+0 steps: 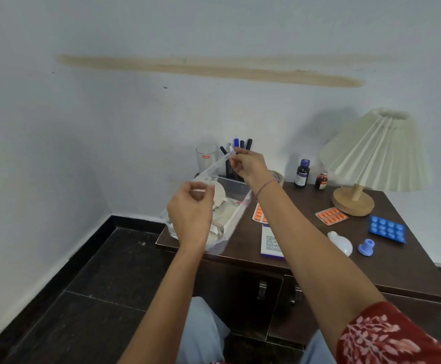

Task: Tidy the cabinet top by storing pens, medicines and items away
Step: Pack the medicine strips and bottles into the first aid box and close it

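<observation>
A clear plastic box (236,215) with foil medicine strips inside sits at the left end of the dark cabinet top (306,248). Its clear lid (215,168) is tilted up above it, held at both ends. My left hand (190,214) grips the near end, my right hand (248,164) the far end. Behind the box stands a black holder with several pens (241,145). Orange pill strips (331,216), a blue blister pack (387,229), a white and purple medicine carton (269,241) and two syrup bottles (302,173) lie on the cabinet top.
A drinking glass (206,157) stands at the back left by the wall. A pleated lamp (374,156) on a wooden base occupies the back right. A white bulb-shaped item (341,243) and a small blue cap (366,247) lie near the front. Cabinet doors with handles (262,290) are below.
</observation>
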Motion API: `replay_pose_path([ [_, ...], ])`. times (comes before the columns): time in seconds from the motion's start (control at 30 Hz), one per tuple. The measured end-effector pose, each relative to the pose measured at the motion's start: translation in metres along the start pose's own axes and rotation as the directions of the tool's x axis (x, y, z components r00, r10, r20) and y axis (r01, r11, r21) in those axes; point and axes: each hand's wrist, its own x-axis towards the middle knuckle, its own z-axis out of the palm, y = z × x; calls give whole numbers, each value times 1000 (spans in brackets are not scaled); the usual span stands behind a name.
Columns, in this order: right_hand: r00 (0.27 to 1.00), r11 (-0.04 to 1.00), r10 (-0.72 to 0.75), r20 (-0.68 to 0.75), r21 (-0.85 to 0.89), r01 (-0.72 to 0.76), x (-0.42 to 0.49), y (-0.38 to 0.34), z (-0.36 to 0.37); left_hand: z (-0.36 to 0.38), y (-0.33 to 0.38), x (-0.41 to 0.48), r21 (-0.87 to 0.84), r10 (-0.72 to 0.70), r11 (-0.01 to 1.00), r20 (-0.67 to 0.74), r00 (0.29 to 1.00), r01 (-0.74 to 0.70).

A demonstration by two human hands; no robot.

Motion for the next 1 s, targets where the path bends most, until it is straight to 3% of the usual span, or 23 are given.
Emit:
replay_pose_path([
  [0.07, 999, 999, -35, -20, -33, 34, 2, 1, 16, -13, 0, 11, 373, 292, 891, -38, 956, -258],
  [0.17, 997, 996, -58, -50, -68, 55, 2, 2, 36, -25, 2, 35, 694, 507, 623, -5, 862, -362],
  [0.27, 997, 998, -63, -48, 2, 63, -2, 4, 54, -36, 4, 61, 759, 550, 521, 51, 833, -390],
  [0.37, 990, 988, -113, 81, 115, 103, -10, 15, 68, -47, 4, 84, 770, 572, 484, 82, 816, -416],
  [0.5, 952, 948, -178, 250, -217, 234, -33, 57, 76, -61, 1, 110, 822, 564, 427, 83, 821, -377],
  [0.57, 909, 801, -200, 366, -473, 367, -45, 80, 76, -64, 0, 119, 857, 555, 373, 102, 825, -357],
  [0.67, 837, 442, -100, 539, -729, 522, -59, 109, 68, -67, 0, 127, 891, 569, 266, 163, 806, -368],
  [0.77, 806, 247, 39, 591, -787, 566, -68, 127, 62, -68, 1, 130, 916, 582, 156, 217, 784, -370],
  [0.9, 766, 37, -107, 633, -768, 640, -72, 137, 63, -65, -3, 130, 911, 619, 142, 223, 753, -387],
  [1.0, 727, -22, -186, 661, -742, 670, -73, 142, 65, -61, -16, 128, 917, 646, 48, 274, 712, -397],
])
